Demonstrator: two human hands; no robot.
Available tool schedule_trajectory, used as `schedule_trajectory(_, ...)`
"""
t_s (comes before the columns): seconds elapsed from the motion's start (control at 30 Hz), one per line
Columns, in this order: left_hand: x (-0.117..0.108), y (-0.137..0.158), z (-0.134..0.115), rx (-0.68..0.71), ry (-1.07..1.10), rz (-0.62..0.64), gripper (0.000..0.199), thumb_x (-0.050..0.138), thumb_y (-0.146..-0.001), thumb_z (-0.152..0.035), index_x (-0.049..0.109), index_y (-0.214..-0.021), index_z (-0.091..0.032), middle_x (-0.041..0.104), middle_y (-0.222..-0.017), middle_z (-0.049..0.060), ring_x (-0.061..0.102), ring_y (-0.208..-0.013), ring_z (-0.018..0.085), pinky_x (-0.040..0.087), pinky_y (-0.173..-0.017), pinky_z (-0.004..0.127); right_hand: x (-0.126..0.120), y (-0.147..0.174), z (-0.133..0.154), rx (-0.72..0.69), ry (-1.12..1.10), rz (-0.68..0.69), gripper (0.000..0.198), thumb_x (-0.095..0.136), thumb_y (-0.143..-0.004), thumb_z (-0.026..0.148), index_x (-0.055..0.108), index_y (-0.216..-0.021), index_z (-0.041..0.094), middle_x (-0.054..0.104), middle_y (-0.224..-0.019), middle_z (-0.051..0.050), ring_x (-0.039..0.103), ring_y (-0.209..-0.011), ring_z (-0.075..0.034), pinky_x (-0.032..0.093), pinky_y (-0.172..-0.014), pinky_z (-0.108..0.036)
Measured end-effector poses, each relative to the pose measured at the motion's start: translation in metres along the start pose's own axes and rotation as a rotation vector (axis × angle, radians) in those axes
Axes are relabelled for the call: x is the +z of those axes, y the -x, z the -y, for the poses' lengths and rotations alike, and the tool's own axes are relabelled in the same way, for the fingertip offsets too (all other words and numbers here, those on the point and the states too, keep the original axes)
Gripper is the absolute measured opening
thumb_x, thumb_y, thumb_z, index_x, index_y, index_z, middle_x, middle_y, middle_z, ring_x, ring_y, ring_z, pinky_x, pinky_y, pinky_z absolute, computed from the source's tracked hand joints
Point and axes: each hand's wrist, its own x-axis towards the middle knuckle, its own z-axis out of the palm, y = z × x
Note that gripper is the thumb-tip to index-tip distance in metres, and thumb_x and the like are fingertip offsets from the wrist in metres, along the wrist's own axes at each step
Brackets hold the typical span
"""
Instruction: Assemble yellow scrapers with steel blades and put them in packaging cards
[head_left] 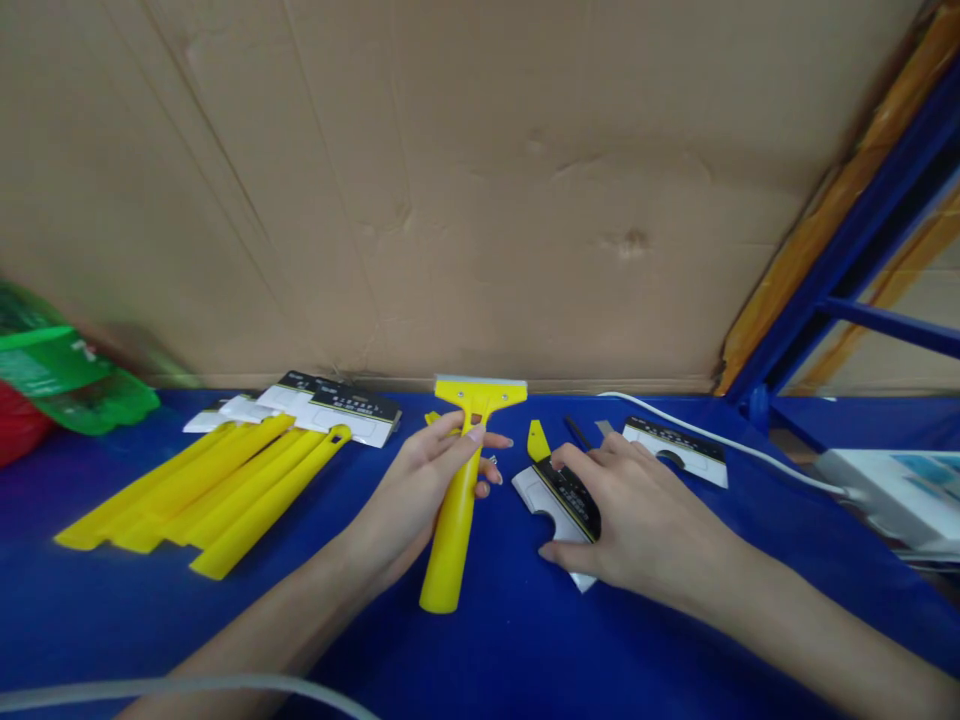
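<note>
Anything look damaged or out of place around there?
Yes: the cardboard behind the blue table has a scuffed dent right of centre, a rough spot on its mostly flat face. Nothing looks spilled.

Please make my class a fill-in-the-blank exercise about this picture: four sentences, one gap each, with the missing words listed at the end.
1. The left hand holds a scraper whose colour is ____.
2. The right hand is over a printed card whose two main colours are black and ____.
3. In the picture, the green bottle lies toward the ____ edge.
4. The tabletop beneath both hands is coloured ____.

Missing words: yellow; white; left; blue.
</note>
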Motion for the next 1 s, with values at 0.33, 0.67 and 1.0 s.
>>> schedule_trajectory(0.33,0.001,0.005,-0.004,-0.042,0.161,0.054,0.008,0.061,-0.101,-0.020,0.056,-0.106,-0.016,0.075,-0.090,0.007,0.064,-0.065,0.010,0.050,-0.056,0.018,-0.002,0.002,-0.010,0.077,-0.517,0.027,0.056,0.080,-0.069,0.010,0.063,-0.119,0.029,0.074,-0.086,0.002,0.070,-0.076,-0.021,0.054,-0.071,-0.033)
schedule_trajectory(0.67,0.003,0.003,-0.009,0.007,0.194,0.072,0.008,0.058,-0.103,-0.021,0.055,-0.109,-0.017,0.074,-0.087,0.007,0.065,-0.068,0.012,0.053,-0.062,0.021,-0.021,0.004,-0.026,0.123,-0.895,-0.015,0.030,0.081,-0.082,0.050,0.076,-0.072,0.023,0.065,-0.060,0.001,0.052,-0.037,-0.011,0.035,-0.032,-0.025)
schedule_trajectory(1.0,0.009,0.008,-0.004,-0.047,0.182,0.049,0.036,0.065,-0.101,-0.024,0.051,-0.133,-0.018,0.078,-0.092,0.007,0.067,-0.084,0.014,0.052,-0.079,0.026,-0.017,0.008,-0.028,0.122,-0.906,-0.149,0.027,0.086,-0.078,0.046,0.070,-0.079,0.025,0.071,-0.068,0.000,0.068,-0.061,-0.019,0.048,-0.044,-0.025)
